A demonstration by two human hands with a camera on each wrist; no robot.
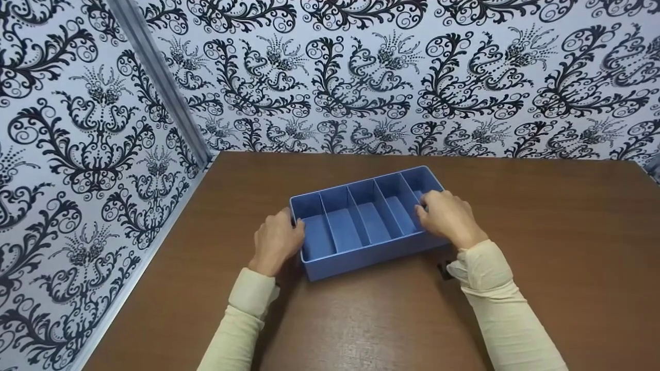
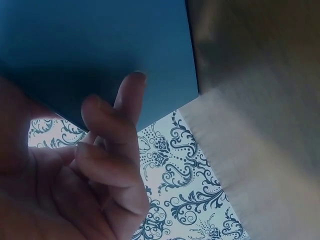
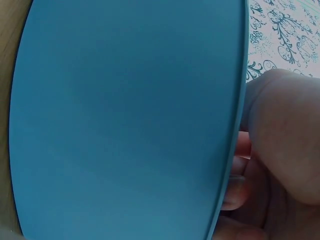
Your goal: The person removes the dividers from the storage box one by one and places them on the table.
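Observation:
A blue plastic storage box [image 1: 371, 252] with thin dividers and several compartments lies at a slant in the middle of the head view, its right end farther back. My left hand [image 1: 276, 239] grips the left end wall, thumb over the rim. At the opposite end my right hand [image 1: 449, 216] holds the right wall, its thumb on the inner side. In the left wrist view, curled fingertips of the left hand [image 2: 110, 160] lie against a smooth blue face of the box [image 2: 100, 40]. The right wrist view shows the right hand [image 3: 285, 135] at the box's rim, fingers partly hidden behind it.
The box is over a brown wooden table [image 1: 350, 319]. Behind and to the left rise walls with black-and-white scroll wallpaper [image 1: 361, 77], joined by a grey corner strip [image 1: 160, 77]. A small black item [image 1: 444, 270] shows beside the right cuff.

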